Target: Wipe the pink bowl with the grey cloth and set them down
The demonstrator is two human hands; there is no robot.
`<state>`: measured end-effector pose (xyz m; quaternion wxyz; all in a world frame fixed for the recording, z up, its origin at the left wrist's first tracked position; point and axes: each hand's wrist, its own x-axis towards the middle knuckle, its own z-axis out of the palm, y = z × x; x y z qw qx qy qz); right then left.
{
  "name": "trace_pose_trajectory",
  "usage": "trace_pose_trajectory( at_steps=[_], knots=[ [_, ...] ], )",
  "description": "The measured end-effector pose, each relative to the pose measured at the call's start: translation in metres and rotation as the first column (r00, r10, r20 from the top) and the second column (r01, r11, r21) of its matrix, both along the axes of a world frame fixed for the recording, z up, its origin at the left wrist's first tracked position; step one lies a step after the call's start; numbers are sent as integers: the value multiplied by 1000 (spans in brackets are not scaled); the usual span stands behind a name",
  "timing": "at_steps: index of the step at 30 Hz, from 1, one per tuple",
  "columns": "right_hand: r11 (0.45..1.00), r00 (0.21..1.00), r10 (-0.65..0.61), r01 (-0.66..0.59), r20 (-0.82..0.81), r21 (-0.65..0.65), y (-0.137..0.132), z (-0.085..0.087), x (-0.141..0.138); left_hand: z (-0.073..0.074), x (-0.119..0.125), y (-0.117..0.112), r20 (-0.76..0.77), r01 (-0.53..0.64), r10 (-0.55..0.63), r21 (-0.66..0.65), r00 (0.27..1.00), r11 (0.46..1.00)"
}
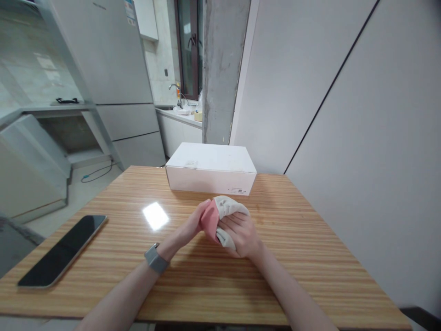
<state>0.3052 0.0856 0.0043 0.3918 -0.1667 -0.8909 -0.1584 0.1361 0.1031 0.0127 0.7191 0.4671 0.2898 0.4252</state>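
Over the middle of the wooden table point(296, 257), my two hands meet around one bundle. My left hand point(190, 228), with a grey-banded watch point(156, 259) at the wrist, is closed on the left side of a smooth pink item point(210, 220); its kind cannot be made out because much of it is covered. My right hand point(241, 234) presses a crumpled off-white cloth point(228, 206) against the pink item's right side, fingers folded over the fabric. Part of the cloth hangs out below those fingers.
A closed white box point(211, 179) stands just beyond my hands near the table's far edge. At the left lies a dark-screened tablet or large phone point(64, 250). A pale wall panel point(372, 151) runs along the right, and a refrigerator point(103, 59) stands behind on the left.
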Motion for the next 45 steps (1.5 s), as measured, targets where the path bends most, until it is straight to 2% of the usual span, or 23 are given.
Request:
trace_pose_trajectory(
  at_steps=[2, 4, 8, 12, 15, 18, 22, 23, 25, 29, 32, 34, 41, 43, 45],
  knots=[
    [999, 999, 32, -32, -5, 32, -1, 0, -4, 3, -3, 1, -88, -36, 38, 18, 995, 999],
    [999, 998, 51, -51, -24, 11, -2, 0, -6, 5, -7, 1, -170, -29, 38, 56, 985, 998],
    [986, 993, 61, -75, -100, -150, -1, 1, -2, 7, -9, -3, -250, 4, 49, 210, 967, 978],
    [937, 972, -48, -37, -231, -348, 0, 0, 3, 9, -6, -9, -362, -23, 161, 359, 918, 933],
    [905, 930, -145, -14, -339, -424, 1, -3, 5, 11, -3, -14, -378, 0, 142, 352, 915, 936],
    [934, 928, -136, 2, -348, -358, 1, -4, 6, 11, 0, -16, -234, 8, 54, 258, 971, 966],
    [993, 994, 3, -16, -110, -113, 2, -5, 1, 5, 4, -11, 68, 4, -6, 35, 998, 999],
    [998, 998, 29, -33, -54, -62, 1, -5, -1, 3, 4, -8, 90, 14, -15, 8, 996, 1000],
    [998, 998, 59, -59, 0, -7, 1, -6, -5, 0, 3, -3, 11, -9, 9, 33, 1000, 999],
    [993, 996, 62, -68, -66, -100, -1, -6, -7, 2, -2, 1, -216, -81, 131, 229, 967, 970],
    [975, 985, 26, -63, -169, -214, -3, -6, -5, 8, -1, -5, -270, -76, 183, 362, 945, 929],
    [965, 971, -16, -48, -238, -259, -4, -6, -4, 12, 0, -11, -261, -95, 213, 401, 941, 911],
    [928, 870, -211, 35, -446, -370, -4, -8, -1, 18, 4, -24, -205, -105, 183, 343, 961, 934],
    [941, 889, -191, 45, -417, -336, -3, -8, 0, 16, 5, -21, -152, -126, 172, 274, 973, 954],
    [969, 943, -101, 21, -316, -247, -2, -8, 0, 12, 7, -15, -63, -152, 164, 161, 985, 975]
  ],
)
